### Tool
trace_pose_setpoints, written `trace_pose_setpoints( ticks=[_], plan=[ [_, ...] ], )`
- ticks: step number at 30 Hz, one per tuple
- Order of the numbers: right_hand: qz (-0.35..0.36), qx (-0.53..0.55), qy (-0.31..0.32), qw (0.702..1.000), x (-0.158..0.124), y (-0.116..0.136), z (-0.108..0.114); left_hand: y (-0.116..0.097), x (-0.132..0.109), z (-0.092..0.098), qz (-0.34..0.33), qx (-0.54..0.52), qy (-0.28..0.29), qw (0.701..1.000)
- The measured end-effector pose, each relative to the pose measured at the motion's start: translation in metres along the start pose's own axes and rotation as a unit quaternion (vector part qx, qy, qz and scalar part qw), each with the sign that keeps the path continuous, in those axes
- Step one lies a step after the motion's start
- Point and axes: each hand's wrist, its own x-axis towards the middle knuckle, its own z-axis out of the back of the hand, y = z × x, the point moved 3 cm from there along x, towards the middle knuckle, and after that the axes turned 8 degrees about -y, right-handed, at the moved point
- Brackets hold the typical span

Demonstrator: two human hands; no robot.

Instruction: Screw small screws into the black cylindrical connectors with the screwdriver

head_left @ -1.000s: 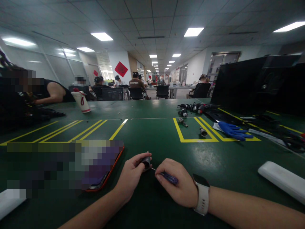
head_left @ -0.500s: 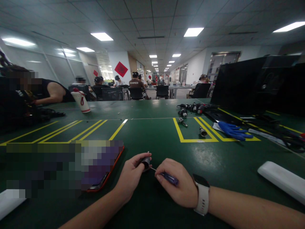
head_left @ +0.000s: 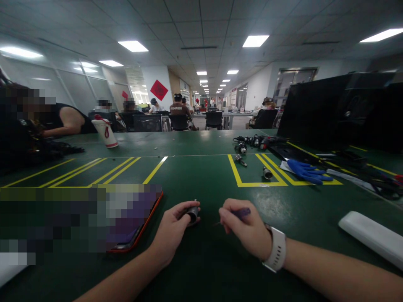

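Observation:
My left hand (head_left: 176,224) is closed around a small hollow metal cylinder (head_left: 193,213), its dark round opening turned toward me. Its fingers hide part of the piece. To the right, my right hand (head_left: 244,226) grips a screwdriver (head_left: 242,213) by its purple handle, with the thin shaft blurred and pointing left. A gap separates the screwdriver's tip from the metal cylinder. Both hands are above the green tabletop (head_left: 201,268). A white-strapped watch (head_left: 276,249) sits on my right wrist.
A metal ring-like part (head_left: 267,173) and a small connector (head_left: 241,160) lie within yellow tape at right, near a blue glove (head_left: 307,171). Dark monitors (head_left: 327,109) stand behind. At left are an orange-edged case (head_left: 147,224) and a white cup (head_left: 106,133). A person (head_left: 71,119) sits far left.
My right hand has pulled back to the right and up, taking the screwdriver tip away from the metal cylinder. My left hand keeps its hold in nearly the same place.

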Motion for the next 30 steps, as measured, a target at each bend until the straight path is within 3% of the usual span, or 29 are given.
trace_pose_setpoints(
  ticks=[2, 4, 10, 30],
  plan=[
    [-0.072, 0.036, 0.059, 0.995, 0.007, 0.0, 0.004, -0.001, 0.0, 0.0, 0.007, -0.002, 0.013, 1.0],
    [-0.084, 0.038, 0.096, 0.991, 0.012, 0.001, 0.006, -0.002, -0.001, 0.0, 0.01, 0.0, 0.025, 1.0],
    [-0.049, 0.015, 0.061, 0.997, 0.014, -0.007, 0.009, -0.003, -0.002, 0.001, 0.018, -0.014, 0.026, 0.999],
    [-0.037, -0.003, 0.056, 0.998, 0.007, -0.011, 0.002, -0.001, -0.002, 0.001, 0.023, 0.008, 0.025, 0.999]
  ],
)
